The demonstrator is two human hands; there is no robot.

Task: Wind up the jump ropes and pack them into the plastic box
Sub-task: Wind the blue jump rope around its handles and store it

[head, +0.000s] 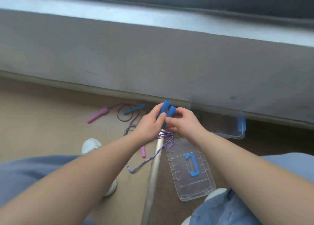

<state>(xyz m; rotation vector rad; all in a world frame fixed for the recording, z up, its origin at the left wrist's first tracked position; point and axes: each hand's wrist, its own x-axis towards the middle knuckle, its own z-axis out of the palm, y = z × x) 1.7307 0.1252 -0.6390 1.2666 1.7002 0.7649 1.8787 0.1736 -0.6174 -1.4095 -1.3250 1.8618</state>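
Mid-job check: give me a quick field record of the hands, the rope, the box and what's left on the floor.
left hand: grips the blue handles, held side by side
right hand: pinches the same handles
rope: striped rope hangs loose to the floor, not wound
plastic box: open, beyond the right hand; contents unclear
lid: flat on the floor, off the box
loose items: pink handle and teal handle on the floor
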